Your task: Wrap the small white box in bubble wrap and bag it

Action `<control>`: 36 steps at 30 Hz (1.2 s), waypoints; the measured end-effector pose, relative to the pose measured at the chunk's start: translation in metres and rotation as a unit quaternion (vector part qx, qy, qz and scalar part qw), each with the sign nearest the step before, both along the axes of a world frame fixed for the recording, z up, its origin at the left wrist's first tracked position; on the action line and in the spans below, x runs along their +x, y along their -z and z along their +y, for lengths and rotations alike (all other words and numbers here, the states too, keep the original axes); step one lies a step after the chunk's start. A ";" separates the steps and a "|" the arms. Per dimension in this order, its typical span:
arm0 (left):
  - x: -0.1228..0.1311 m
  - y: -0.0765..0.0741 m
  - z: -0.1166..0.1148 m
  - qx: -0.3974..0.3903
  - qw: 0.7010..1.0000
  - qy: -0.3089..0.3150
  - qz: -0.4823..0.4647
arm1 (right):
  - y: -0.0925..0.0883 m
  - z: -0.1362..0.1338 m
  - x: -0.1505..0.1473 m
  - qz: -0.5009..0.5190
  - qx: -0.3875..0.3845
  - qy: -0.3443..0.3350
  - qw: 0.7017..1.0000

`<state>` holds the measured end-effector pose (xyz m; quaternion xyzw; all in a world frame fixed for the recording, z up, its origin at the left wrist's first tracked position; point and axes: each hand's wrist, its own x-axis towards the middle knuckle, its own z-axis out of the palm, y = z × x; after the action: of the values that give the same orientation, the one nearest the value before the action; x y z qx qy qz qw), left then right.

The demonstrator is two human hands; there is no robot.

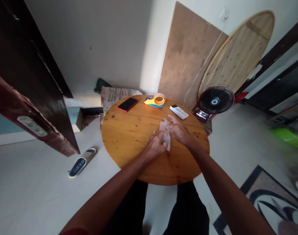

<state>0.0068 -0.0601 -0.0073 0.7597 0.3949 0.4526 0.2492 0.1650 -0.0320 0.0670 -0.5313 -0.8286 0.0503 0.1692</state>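
Note:
Both my hands meet over the middle of a round wooden table (129,137). My left hand (155,146) is closed in a fist, gripping the lower part of a small white crumpled tissue or plastic piece (164,129). Fingers pressed together, my right hand (179,130) holds the same white piece from the right side. The white piece lies partly on the tabletop and is partly hidden by my fingers.
On the far side of the table lie a red-edged phone (127,104), an orange and blue tape dispenser (155,100) and a white remote (179,112). A black fan (215,101) stands on the floor to the right. A sandal (82,162) lies on the floor at left.

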 end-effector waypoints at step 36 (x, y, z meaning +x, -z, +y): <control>-0.003 -0.004 -0.008 0.128 0.986 -0.003 0.103 | 0.056 0.044 0.016 0.367 -0.296 0.212 0.856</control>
<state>0.0040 -0.0684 -0.0038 0.8266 0.3594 0.4198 0.1067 0.1808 0.0117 0.0109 -0.6616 -0.5199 0.4474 0.3030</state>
